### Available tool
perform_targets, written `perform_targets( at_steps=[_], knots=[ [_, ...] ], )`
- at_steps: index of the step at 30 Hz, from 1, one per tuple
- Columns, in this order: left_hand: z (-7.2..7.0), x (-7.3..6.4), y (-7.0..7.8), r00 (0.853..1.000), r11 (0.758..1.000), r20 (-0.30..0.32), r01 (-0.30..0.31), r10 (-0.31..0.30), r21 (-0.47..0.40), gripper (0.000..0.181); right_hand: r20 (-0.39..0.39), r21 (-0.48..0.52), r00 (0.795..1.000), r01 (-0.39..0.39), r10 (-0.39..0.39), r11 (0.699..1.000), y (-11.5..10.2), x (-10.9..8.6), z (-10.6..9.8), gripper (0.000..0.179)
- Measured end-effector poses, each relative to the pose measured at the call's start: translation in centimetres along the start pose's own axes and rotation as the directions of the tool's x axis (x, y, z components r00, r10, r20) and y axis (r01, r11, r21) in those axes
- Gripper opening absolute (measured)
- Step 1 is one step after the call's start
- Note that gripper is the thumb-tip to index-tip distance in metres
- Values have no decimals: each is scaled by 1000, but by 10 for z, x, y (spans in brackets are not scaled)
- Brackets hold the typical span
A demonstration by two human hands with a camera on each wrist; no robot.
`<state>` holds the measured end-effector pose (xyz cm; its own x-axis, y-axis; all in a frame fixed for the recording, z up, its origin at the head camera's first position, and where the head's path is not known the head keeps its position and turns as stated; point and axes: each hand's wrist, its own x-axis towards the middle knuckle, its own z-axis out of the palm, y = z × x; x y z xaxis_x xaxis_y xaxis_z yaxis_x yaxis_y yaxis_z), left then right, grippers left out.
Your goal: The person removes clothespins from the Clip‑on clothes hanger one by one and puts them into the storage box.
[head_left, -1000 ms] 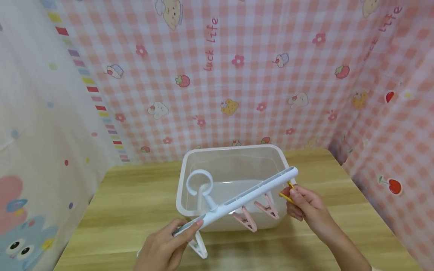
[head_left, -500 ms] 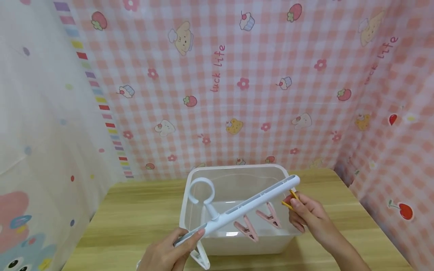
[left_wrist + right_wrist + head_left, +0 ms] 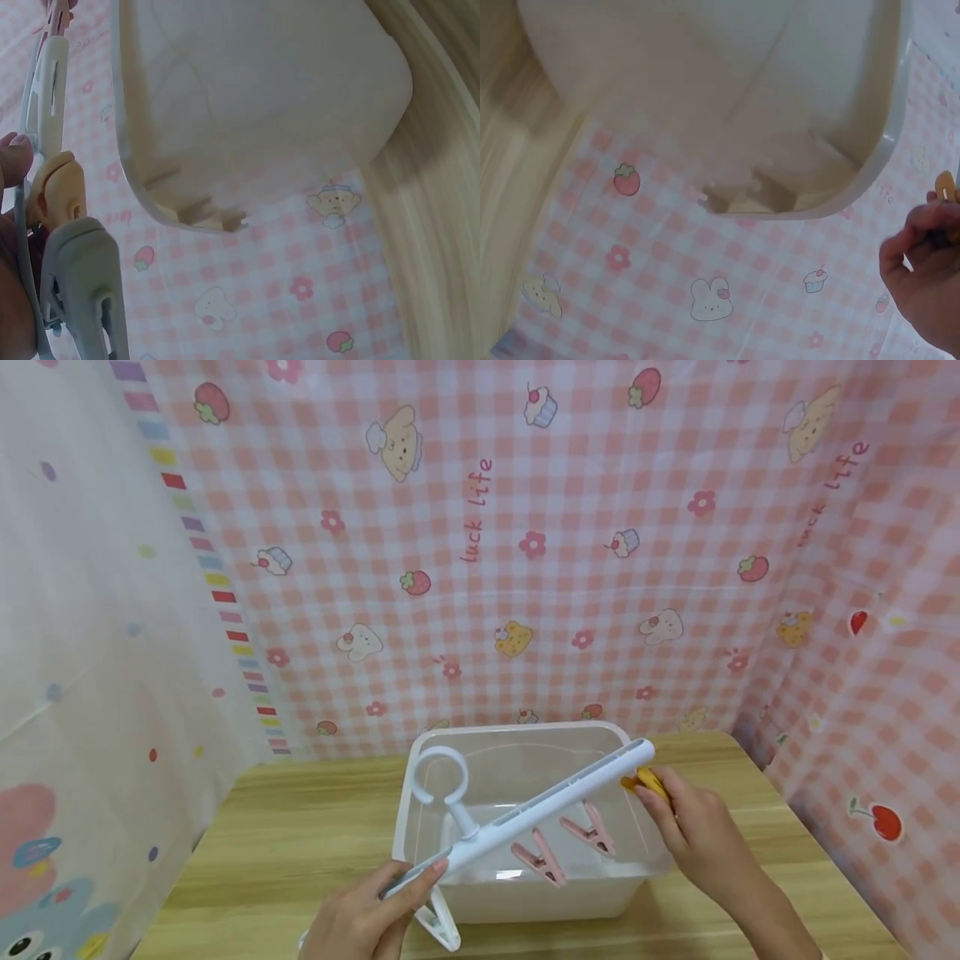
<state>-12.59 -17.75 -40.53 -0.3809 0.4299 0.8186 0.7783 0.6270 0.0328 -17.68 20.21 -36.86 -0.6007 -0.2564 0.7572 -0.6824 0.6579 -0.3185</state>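
In the head view, a pale blue clip hanger (image 3: 551,802) with a round hook (image 3: 440,774) is held at a slant over the white bin. My left hand (image 3: 363,910) grips its lower left end. My right hand (image 3: 701,827) pinches a yellow clip (image 3: 651,781) just under the upper right end; whether the clip is attached there is hard to tell. Two pink clips (image 3: 540,858) hang from the middle, and a white clip (image 3: 441,920) hangs by my left hand. A grey clip (image 3: 82,289) and an orange-yellow clip (image 3: 60,191) show beside the left fingers in the left wrist view.
The white plastic bin (image 3: 525,897) stands on the wood-grain table (image 3: 300,835) below the hanger. Pink checked cloth (image 3: 570,468) rises behind the table, and more cloth hangs at both sides.
My right hand has turned with the yellow clip, which now shows its broad side. The head view has tilted upward since a second ago. My left hand keeps its grip on the hanger.
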Motion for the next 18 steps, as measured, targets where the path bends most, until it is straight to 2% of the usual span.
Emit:
perform_targets(
  at_steps=[2,4,6,8,10,13,14,15,16,17,18],
  knots=[
    [0,0,2,1000,1000,-6,2,-2,2,37,-50,-114,996,69,-75,991,2,0,2,25],
    [0,-1,3,1000,1000,-6,9,-9,5,37,-94,-222,985,123,-147,967,4,1,3,43],
    [0,-2,5,1000,1000,-4,22,-22,7,37,-125,-305,973,149,-194,941,4,1,4,54],
    [0,-2,6,999,999,-9,31,-31,5,37,-135,-345,968,154,-211,926,4,0,4,56],
    [0,-3,7,999,999,-15,36,-36,0,37,-132,-316,974,134,-184,939,3,-1,4,55],
    [-1,-4,7,999,999,-16,29,-30,-14,36,-100,-133,992,69,-83,989,-2,-4,2,35],
    [-2,-4,7,1000,1000,-19,20,-21,-21,35,-76,-35,996,32,-35,999,-5,-6,2,25],
    [-3,-5,7,1000,999,-13,19,-20,-28,35,-43,83,999,-9,12,997,-8,-9,1,17],
    [-5,-6,7,1000,999,-6,19,-19,-38,35,-4,201,999,-51,53,978,-10,-12,0,13],
    [-6,-7,8,1000,999,2,20,-20,-44,35,48,321,995,-97,86,942,-12,-15,0,18],
    [-8,-7,9,1000,998,11,24,-23,-51,36,100,440,990,-132,98,888,-13,-19,-1,25]
  ],
)
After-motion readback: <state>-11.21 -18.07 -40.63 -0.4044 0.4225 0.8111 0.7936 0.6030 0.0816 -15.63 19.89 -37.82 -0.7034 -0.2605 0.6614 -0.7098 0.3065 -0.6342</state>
